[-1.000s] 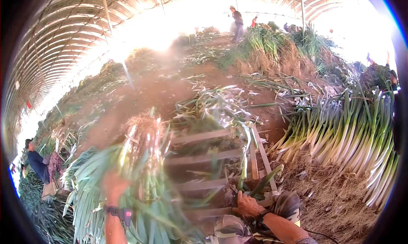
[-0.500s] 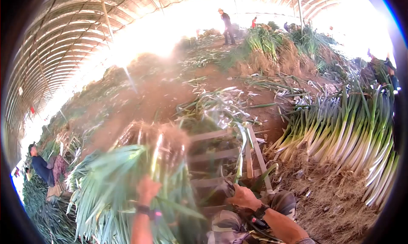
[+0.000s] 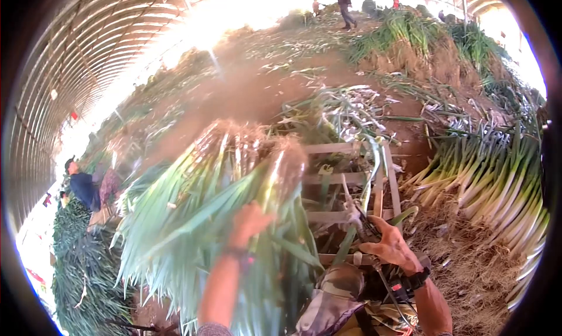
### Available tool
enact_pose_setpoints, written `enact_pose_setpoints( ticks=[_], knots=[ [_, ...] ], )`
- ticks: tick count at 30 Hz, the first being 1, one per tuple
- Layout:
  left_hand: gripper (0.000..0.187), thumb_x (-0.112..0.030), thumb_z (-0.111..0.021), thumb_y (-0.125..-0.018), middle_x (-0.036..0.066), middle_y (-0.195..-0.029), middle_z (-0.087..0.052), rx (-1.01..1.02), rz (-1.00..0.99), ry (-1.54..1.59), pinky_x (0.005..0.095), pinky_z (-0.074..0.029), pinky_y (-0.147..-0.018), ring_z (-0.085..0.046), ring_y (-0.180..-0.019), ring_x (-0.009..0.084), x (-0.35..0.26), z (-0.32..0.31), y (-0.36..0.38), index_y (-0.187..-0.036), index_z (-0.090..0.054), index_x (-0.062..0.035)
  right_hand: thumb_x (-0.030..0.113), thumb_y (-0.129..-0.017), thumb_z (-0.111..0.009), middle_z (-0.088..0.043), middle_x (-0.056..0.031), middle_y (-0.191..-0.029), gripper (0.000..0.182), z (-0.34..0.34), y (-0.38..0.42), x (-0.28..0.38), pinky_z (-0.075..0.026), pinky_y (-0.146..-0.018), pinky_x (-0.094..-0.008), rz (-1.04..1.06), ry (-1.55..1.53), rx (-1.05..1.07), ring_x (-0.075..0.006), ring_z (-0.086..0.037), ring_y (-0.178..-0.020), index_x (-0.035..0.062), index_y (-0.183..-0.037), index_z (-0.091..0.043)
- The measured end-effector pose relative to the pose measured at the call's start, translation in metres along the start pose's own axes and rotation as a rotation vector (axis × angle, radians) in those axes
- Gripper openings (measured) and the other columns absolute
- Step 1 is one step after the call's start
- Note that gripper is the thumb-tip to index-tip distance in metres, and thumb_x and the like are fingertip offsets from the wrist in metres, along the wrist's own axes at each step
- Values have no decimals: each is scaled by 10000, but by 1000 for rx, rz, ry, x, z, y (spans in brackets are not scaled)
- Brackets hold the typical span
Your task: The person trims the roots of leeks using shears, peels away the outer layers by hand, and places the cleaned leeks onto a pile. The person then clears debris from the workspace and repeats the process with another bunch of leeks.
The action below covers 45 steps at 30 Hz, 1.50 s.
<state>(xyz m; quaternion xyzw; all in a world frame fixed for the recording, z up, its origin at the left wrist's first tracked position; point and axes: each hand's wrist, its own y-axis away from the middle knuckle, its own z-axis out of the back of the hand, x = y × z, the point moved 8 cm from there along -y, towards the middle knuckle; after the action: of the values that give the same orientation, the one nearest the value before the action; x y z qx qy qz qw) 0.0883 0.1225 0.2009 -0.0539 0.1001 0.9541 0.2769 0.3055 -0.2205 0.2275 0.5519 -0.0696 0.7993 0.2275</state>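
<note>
My left hand (image 3: 250, 223), blurred by motion, is over the green leaves of a large heap of long green onions (image 3: 193, 219). The heap's roots point away from me. A pale stalk (image 3: 276, 173) stands out just beyond the hand; whether the fingers grip anything is too smeared to tell. Thumb and fingers of my right hand (image 3: 393, 247) curl round a dark hand-held tool (image 3: 367, 228), whose exact kind is partly hidden. Below that hand runs a thin dark hose or cable (image 3: 387, 284). A limp pale stalk (image 3: 353, 210) hangs at the tool's far side.
A slatted wooden frame (image 3: 393, 181) stands before my knees, peeled leaves (image 3: 351, 104) piled beyond it. Rows of green onions (image 3: 486, 183) lie at right, bundles (image 3: 410, 40) behind. One person (image 3: 85, 183) sits at left; another (image 3: 344, 8) is on foot at the back.
The view has swung left and down, so things sit further right and mostly higher. The left hand remains over the heap; the right hand's fingers look more spread around the dark tool.
</note>
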Motion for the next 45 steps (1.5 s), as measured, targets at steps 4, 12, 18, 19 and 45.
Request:
enact_pose_setpoints(
  ticks=[4,12,18,19,45],
  knots=[
    [378,-428,-670,-885,196,-1082,-729,-174,34,82,488,-532,-873,-685,-1005,403,5,51,-8,-1025,-759,-89,162,-785,-832,-598,-257,-1355,891,3,-1,0,-560,-936,-372,4,-119,-47,-268,-660,-1111,-96,-1501,-367],
    [431,-252,-654,-867,238,-1249,-628,-330,-110,-96,524,-462,-1010,-588,-1162,437,36,43,-79,-1215,-603,-2,209,-729,-787,-616,-248,-1310,931,2,-2,-1,-576,-908,-367,-159,-659,-45,-259,-679,-1055,-104,-1500,-370],
    [486,-249,-653,-872,216,-1237,-655,-184,-102,-306,464,-438,-1051,-591,-1197,369,38,-1,-138,-1278,-567,3,221,-717,-827,-532,-270,-1392,1015,2,-7,0,-534,-973,-432,-181,-644,-51,-328,-600,-1197,-63,-1548,-318],
    [462,-244,-659,-860,216,-1214,-670,-210,-102,-315,452,-436,-1049,-605,-1180,357,39,-2,-141,-1247,-595,-1,214,-718,-835,-526,-266,-1400,1019,2,-8,-2,-517,-1001,-434,-169,-617,-47,-329,-585,-1221,-63,-1550,-315],
    [322,-294,-677,-816,71,-689,-563,0,-34,467,374,-415,-641,-527,-684,181,89,17,-8,-780,-645,24,127,-776,-746,-623,-162,-1173,793,8,1,-3,-557,-848,-320,-42,-703,-116,-206,-657,-987,-68,-1476,-429]
  ],
)
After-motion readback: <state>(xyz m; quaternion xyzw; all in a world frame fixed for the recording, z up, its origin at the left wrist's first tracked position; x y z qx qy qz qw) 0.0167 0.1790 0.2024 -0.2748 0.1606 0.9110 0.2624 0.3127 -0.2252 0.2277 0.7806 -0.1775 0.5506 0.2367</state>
